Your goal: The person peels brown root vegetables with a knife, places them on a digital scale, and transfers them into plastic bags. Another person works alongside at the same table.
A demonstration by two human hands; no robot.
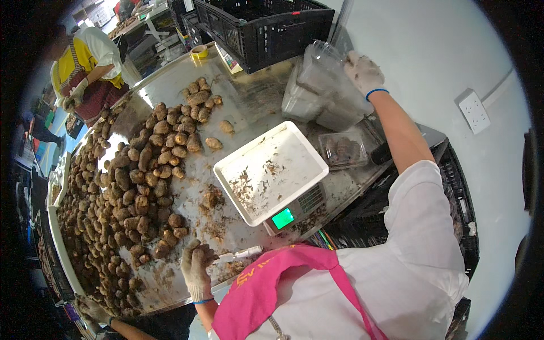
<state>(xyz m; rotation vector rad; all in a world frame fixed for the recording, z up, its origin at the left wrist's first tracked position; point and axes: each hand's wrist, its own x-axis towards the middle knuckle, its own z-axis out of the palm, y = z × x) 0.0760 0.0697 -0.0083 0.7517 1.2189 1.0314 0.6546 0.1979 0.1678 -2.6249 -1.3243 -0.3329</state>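
Observation:
My right hand (364, 73), in a soiled white knit glove, grips the edge of a clear plastic clamshell container (318, 70) at the top of a stack. My left hand (196, 265), also gloved and dirty at the fingers, is low over the table's near side. Its fingers are partly curled, and whether they hold anything cannot be made out. Beside them lies a knife with a white handle (248, 252). A white tray (293, 170) with root scraps rests on a digital scale (282, 217) with a lit green display. Small taro corms (140, 187) are heaped beyond my left hand.
A filled clamshell container (343, 149) sits right of the tray. Black plastic crates (289, 36) stand at the back, near yellow tape (199, 52). A co-worker (91, 68) stands across the table; another person's gloved hand (91, 308) is at lower left. A wall (450, 51) bounds the right.

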